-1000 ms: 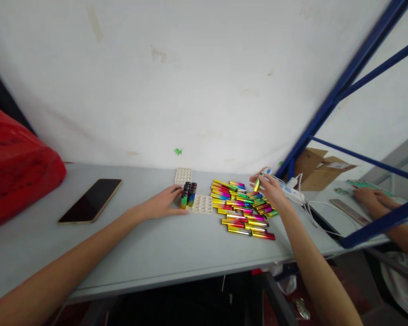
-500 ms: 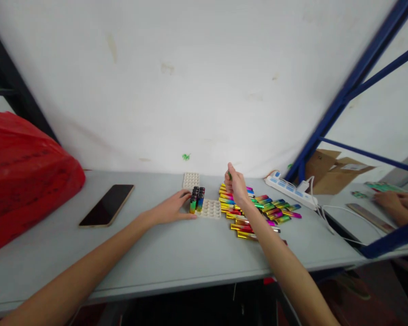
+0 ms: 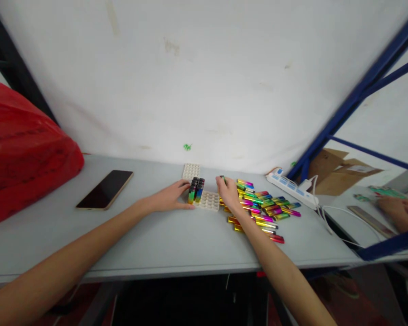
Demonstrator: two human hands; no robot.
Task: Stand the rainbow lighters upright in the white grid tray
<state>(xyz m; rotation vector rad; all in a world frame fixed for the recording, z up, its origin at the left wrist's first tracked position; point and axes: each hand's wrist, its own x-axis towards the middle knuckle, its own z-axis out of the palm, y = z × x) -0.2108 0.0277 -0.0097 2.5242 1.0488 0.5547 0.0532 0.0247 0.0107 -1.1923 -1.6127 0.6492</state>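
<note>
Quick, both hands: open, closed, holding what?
Left hand: open, curved beside the upright black-topped cylinders with shiny multicoloured bodies; contact unclear.
Right hand: closed on a small, mostly hidden dark-green piece.

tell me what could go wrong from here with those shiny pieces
The upright pieces crowd the left end of the nearer white tray, so a nudge from the left hand beside them might tip some. The right forearm crosses over the loose pieces, so a low swing could scatter them.
</note>
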